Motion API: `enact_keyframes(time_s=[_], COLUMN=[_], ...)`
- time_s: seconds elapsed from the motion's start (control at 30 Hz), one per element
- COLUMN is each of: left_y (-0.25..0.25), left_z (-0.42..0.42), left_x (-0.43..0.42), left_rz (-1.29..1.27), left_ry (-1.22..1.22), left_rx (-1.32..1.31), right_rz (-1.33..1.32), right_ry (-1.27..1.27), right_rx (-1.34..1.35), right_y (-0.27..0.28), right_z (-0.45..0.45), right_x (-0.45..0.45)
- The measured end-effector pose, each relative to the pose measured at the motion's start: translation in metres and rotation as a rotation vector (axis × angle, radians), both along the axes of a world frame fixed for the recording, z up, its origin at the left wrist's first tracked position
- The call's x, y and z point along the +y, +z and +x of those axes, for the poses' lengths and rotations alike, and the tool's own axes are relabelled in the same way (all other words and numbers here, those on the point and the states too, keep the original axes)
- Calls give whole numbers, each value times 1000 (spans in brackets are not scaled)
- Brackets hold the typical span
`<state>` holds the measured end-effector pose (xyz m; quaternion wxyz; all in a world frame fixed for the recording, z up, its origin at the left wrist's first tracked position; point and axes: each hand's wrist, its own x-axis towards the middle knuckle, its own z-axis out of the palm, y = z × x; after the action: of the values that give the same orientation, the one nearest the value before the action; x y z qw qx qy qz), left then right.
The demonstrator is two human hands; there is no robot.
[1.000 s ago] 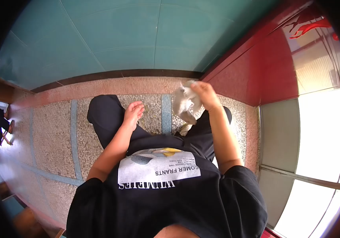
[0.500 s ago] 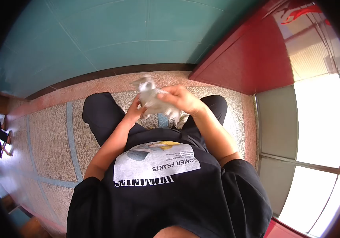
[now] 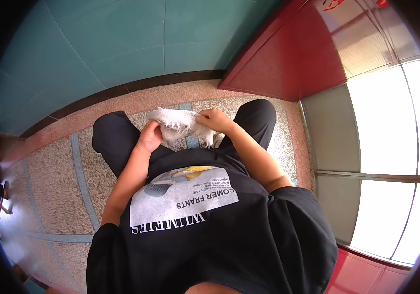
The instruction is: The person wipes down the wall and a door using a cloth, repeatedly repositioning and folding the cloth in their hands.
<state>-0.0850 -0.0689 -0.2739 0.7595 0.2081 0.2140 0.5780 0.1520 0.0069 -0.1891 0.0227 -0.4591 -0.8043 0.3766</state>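
— Teal wall [image 3: 112,44] ahead, dark skirting [image 3: 122,92] along its foot. Red panel [image 3: 288,59] to the right, then grey panel [image 3: 335,132] and bright window panes [image 3: 386,127]. And underfoot?

— Speckled floor [image 3: 48,181], crossed by blue-grey strips [image 3: 79,166], with a pinkish border [image 3: 46,122] beside the skirting.

— Position of the white cloth [image 3: 178,120]?

— Up off the floor, in the space between both knees. Rumpled, with shaggy, ragged edges.

— Left hand [image 3: 150,136]?

— Closed on the left end of the cloth, just inside the left knee. Fingers partly hidden behind it.

— Right hand [image 3: 217,120]?

— Clamped on the upper edge toward the right end, loose folds hanging below and to the left.

— Together or apart?

— Apart, linked only by the cloth spread between.

— Clothing, for the record?

— Black shirt [image 3: 229,250] with a pale printed patch [image 3: 200,188]; dark trousers [image 3: 114,132], knees bent and wide apart.
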Motion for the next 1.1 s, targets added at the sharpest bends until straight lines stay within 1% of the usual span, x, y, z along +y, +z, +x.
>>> enact_keyframes(time_s=[0.03,0.1,0.13,0.17,0.23,0.3,0.37,0.4,0.43,0.47,0.5,0.53,0.57,0.6,0.63,0.67,0.7,0.77,0.8,0.83,0.9,0.93,1.0,1.03,1.07,1.1], left_y=[6,19,21,23,22,18,25,31,34,37,40,64,78,69,89,95,97,90,85,78,58,52,43,45,51,54], left_z=[1,3,4,4,2,-1,0,0,-1,-6,-13,-21,-28,-41,-53,-66,-81,-111,-124,-134,-141,-144,-144,-142,-142,-143], left_x=[-3,-8,-11,-12,-14,-14,-13,-11,-9,-5,-1,4,12,20,29,36,44,68,81,93,110,117,128,132,136,139], left_rz=[2,-5,-5,12,25,-11,-31,-25,-21,15,29,84,136,264,230,136,45,11,-9,-32,-178,-191,-83,-97,-117,-133], left_ry=[0,-25,-14,-41,-56,-165,-173,-185,-197,-164,-185,-263,-347,-363,-511,-464,-415,-234,-152,-99,131,133,138,138,125,114], left_rx=[-6,23,17,63,110,148,129,178,226,238,421,662,901,1038,1294,1315,1337,1428,1427,1397,1117,1108,1350,1342,1299,1258], right_rz=[2,264,157,156,121,96,7,-23,-37,-272,-506,-458,-474,-616,-757,-743,-739,-981,-981,-1001,-881,-886,-806,-811,-832,-850], right_ry=[0,74,115,127,296,363,480,502,518,421,314,267,273,162,45,-9,-116,-573,-664,-806,-960,-960,-1084,-1083,-1201,-1317], right_rx=[-6,222,158,155,214,182,222,356,354,422,482,536,530,559,585,613,526,485,592,577,763,747,766,750,753,758], right_y=[-5,-15,-4,1,5,0,-9,-14,-21,-27,-35,-44,-51,-57,-64,-70,-77,-73,-105,-109,-140,-157,-193,-221,-253,-270], right_z=[4,12,10,5,-6,-24,-44,-53,-59,-64,-67,-70,-73,-76,-79,-85,-90,-106,-105,-112,-122,-128,-140,-142,-143,-147], right_x=[-2,-2,-2,0,6,9,6,4,3,3,1,-1,1,3,8,14,24,47,61,74,97,112,141,156,174,187])
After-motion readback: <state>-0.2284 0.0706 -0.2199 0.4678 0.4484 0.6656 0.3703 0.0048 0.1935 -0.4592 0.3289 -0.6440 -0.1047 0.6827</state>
